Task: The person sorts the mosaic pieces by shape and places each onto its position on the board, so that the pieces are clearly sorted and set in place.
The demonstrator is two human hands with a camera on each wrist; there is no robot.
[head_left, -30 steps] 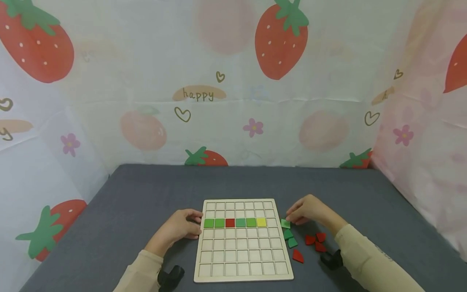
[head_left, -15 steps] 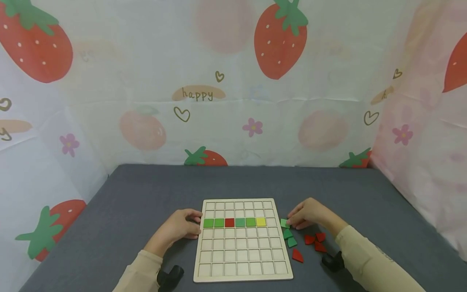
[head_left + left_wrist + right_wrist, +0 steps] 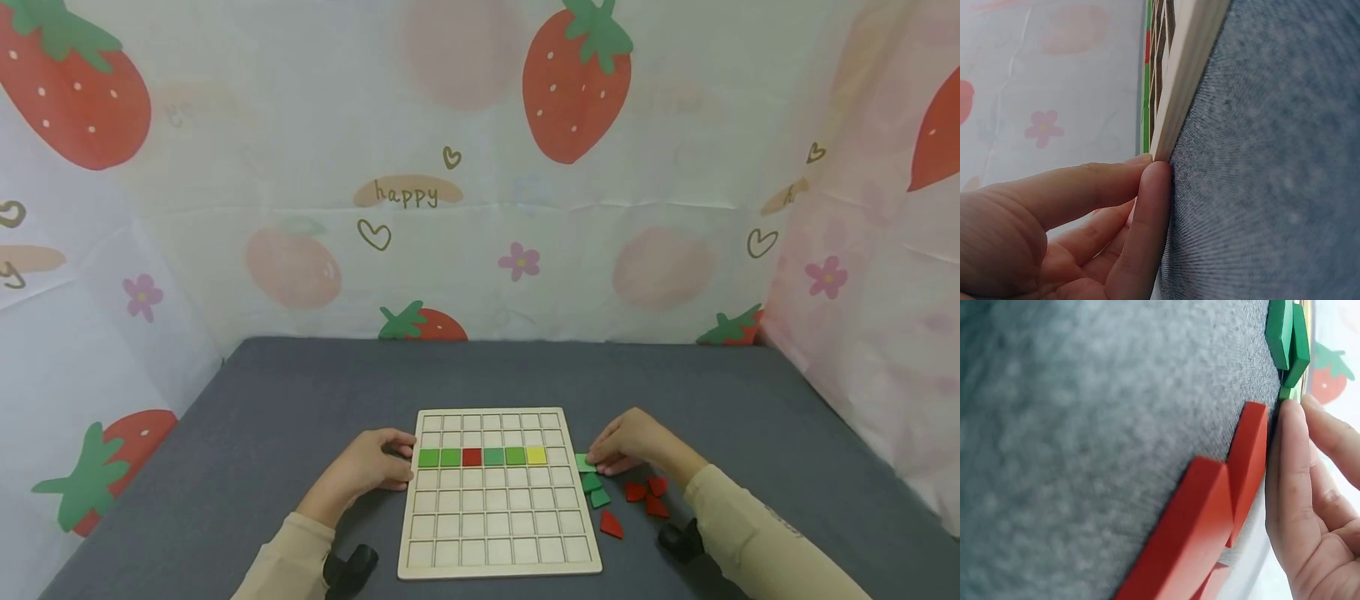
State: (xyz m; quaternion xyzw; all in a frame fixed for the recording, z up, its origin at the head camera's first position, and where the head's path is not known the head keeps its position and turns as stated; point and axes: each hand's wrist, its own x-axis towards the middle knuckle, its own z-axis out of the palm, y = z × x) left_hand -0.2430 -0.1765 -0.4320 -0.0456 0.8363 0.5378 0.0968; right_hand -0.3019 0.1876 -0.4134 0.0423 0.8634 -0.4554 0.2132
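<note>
The work in hand looks like taking up a loose light green square tile (image 3: 582,463), which lies on the tabletop (image 3: 300,400) right beside the right edge of the pale wooden gridded board (image 3: 498,527). Thumb and finger of the right hand (image 3: 628,442) are drawn close together at the side of that tile away from the board; whether they truly pinch it or only touch it I cannot tell, since the fingertips cover the contact. The left hand (image 3: 367,460) has its fingers laid loosely against the board's left edge, not wrapped round it, and seems to be steadying it. On the board, the third row from its far edge carries, from its left, two bright green square tiles (image 3: 428,458), a red square tile (image 3: 472,457), a bluish green square tile (image 3: 493,457), another bright green square tile (image 3: 515,456) and a yellow square tile (image 3: 536,455); the row's last cell (image 3: 556,457), nearest the board's right edge, is bare. As I judge it, the next move calls for a firm grip on the tile's sides and enough lift to clear the board's rim, then squaring it to a cell before lowering, without nudging the two dark green angular pieces (image 3: 600,497) by the board's right edge or the red angular pieces (image 3: 656,507) farther out from that edge.
</note>
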